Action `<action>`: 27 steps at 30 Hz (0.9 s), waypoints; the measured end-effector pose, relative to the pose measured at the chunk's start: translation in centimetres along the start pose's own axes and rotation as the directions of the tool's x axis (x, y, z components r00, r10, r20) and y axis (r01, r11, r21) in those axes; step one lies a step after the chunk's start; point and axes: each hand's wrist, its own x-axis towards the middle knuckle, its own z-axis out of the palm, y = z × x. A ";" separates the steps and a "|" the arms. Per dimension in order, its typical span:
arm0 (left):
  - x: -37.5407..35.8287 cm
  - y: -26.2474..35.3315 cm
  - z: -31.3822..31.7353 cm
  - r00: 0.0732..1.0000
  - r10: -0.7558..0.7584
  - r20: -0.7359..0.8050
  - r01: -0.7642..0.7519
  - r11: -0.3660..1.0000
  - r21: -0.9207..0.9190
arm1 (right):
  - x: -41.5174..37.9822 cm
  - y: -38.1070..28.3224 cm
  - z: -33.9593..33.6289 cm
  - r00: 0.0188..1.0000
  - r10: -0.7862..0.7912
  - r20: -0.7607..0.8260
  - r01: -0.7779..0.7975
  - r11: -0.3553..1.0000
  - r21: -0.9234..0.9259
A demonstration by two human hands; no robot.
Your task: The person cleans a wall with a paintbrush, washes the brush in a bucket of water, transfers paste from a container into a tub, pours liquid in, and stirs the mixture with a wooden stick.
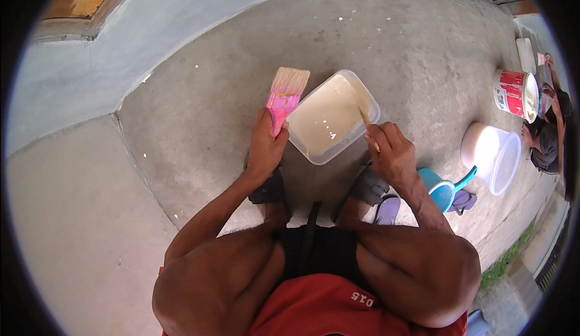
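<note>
Bristles up, a wide paintbrush [287, 94] with a pink handle is gripped in my left hand [266, 145], just left of the paint tub. The clear plastic tub [321, 156] stands on the floor between my feet and holds cream-coloured paint [326, 115]. My right hand [391, 153] is closed around a thin wooden stick [365, 118], whose far end reaches over the tub's right side to the paint. The lower end of the stick sticks out below my fingers.
To the right stand a teal dipper [440, 191], a translucent bucket [504, 158] and a red-and-white paint pail [513, 94]. Purple flip-flops [387, 210] lie near my right foot. Another person [548, 136] sits at the far right. A pale wall [151, 40] borders the concrete floor [241, 52].
</note>
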 end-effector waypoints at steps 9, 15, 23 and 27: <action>0.0 -0.4 0.2 0.998 -0.058 0.004 0.058 0.998 -0.038 | -0.1 -3.3 1.5 0.996 0.044 0.079 -0.063 0.964 0.257; -0.1 -0.2 0.1 0.993 -0.116 0.015 0.117 0.991 -0.064 | 0.1 -0.7 1.3 0.973 0.231 -0.007 -0.213 0.910 0.355; 0.1 -0.8 0.6 0.997 -0.083 0.002 0.083 0.994 -0.074 | 0.2 -0.6 2.2 0.967 0.241 -0.089 -0.196 0.917 0.347; 0.0 -0.4 0.3 0.998 -0.064 0.006 0.064 0.997 -0.042 | -0.5 -0.5 1.4 0.964 0.263 -0.050 -0.238 0.928 0.288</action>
